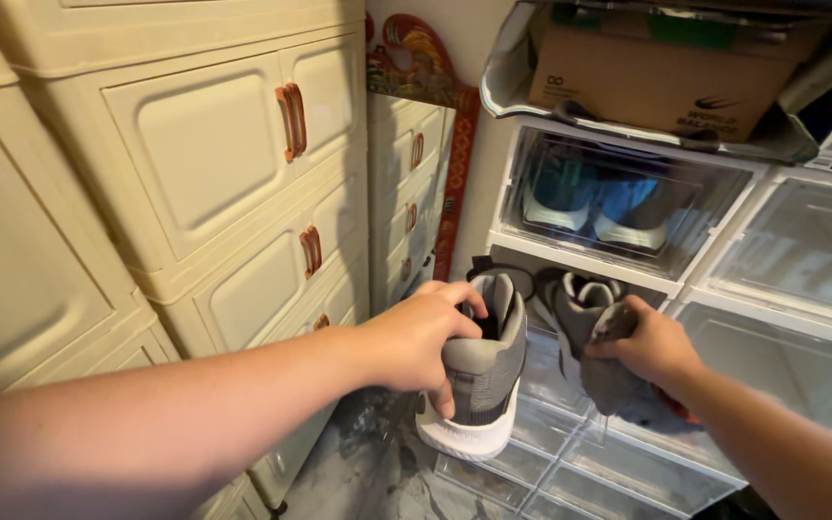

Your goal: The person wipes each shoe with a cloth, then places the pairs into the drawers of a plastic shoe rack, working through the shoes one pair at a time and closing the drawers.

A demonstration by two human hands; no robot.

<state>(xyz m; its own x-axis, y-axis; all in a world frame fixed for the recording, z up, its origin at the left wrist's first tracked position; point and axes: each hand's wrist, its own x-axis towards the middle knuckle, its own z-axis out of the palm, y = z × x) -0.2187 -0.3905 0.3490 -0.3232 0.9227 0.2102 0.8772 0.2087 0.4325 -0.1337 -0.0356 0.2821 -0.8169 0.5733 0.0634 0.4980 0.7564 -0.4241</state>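
Cabinet: cream cupboard (195,183) with brown handles fills the left of the frame; I see nothing on it being touched.
Mirror: narrow mirror in a red carved frame (459,164) leans at upper centre, between the cupboard and the shoe boxes.
Left hand: my left hand (416,342), low centre, is closed around the heel collar of the left grey shoe (483,376), fingers hooked inside the opening and thumb down the outside.
Left shoe position: it hangs upright below the hand, white sole lowest, in front of the open clear box (570,424).
Right hand: my right hand (652,347), right of centre, is clamped on the right grey shoe (599,347), which droops toe-down beneath the palm.
Stack: clear shoe boxes (792,260) fill the right side; a blue pair (594,202) sits in one, a brown carton (666,77) on top.
Doing it well: I judge a firm collar grip and keeping both soles level would guide the pair cleanly past the box's lip.
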